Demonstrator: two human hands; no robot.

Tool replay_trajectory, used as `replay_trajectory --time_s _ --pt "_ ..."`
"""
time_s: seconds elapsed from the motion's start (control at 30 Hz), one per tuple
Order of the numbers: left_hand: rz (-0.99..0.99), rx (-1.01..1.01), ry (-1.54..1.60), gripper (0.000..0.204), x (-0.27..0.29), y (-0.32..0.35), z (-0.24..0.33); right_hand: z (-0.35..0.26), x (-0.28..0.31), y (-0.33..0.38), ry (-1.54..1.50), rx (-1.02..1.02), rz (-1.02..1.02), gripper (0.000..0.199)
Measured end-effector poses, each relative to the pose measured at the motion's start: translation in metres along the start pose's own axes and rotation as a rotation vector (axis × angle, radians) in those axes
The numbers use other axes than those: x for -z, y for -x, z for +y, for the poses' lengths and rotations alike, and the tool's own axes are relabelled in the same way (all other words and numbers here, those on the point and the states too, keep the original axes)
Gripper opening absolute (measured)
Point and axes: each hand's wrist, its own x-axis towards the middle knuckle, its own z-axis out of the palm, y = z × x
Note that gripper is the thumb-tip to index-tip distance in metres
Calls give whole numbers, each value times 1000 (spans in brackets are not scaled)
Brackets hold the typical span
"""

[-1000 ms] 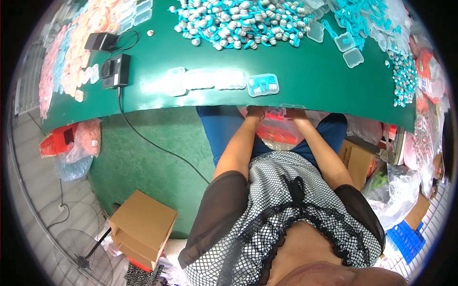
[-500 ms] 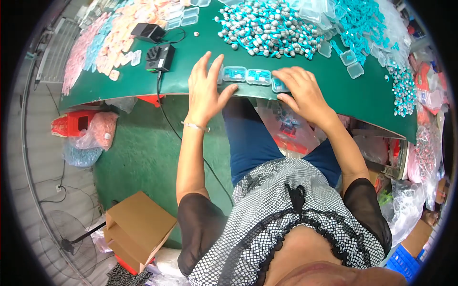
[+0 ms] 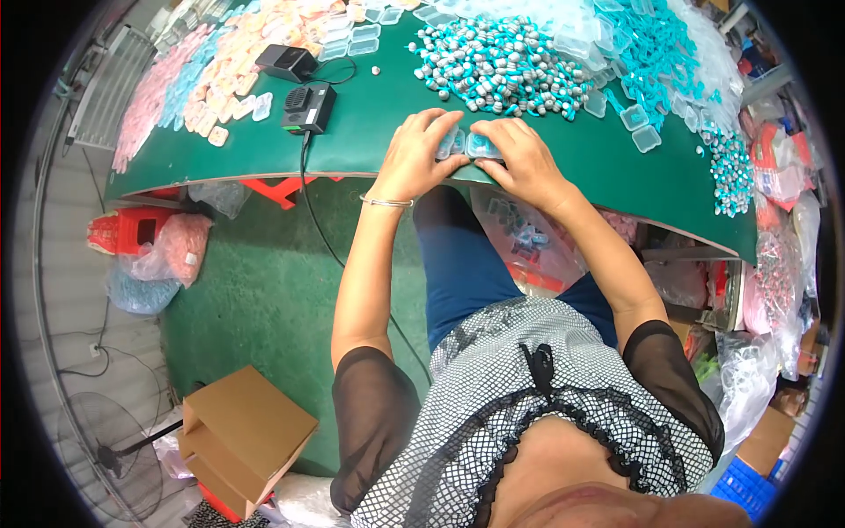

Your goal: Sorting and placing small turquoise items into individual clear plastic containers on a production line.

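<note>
at the near edge of the green table (image 3: 607,163), the left hand (image 3: 417,151) is half open, thumb and fingers bent round the left end of the clear boxes (image 3: 482,146); the right hand (image 3: 521,160) mirrors it at the right end, which probably keeps them from spreading, though how hard either presses i cannot tell; from there, the pile of grey-and-teal pieces (image 3: 502,66) lies at one o'clock, seemingly for easy reach; loose teal pieces (image 3: 662,55) spread at two; the black device (image 3: 308,107) stands towards ten, perhaps clear of the elbows; a clear bag (image 3: 562,253) sits at five, below the edge.
</note>
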Motion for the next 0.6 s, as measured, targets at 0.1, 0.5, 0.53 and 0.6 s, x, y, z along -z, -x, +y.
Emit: replay_trajectory --time_s 0.1,0.5,0.53,0.6 --pt "17 -2 -22 55 -11 9 8 1 2 9 -97 10 59 44" --pt "-635 1073 910 47 -185 92 43 56 -74 209 -1154 -1337 -294 38" --pt "-707 1063 772 49 -210 92 31 65 -95 219 -1164 -1341 -292 38" --pt "-772 980 597 47 -269 96 12 101 -158 254 -1337 -1640 -250 25"
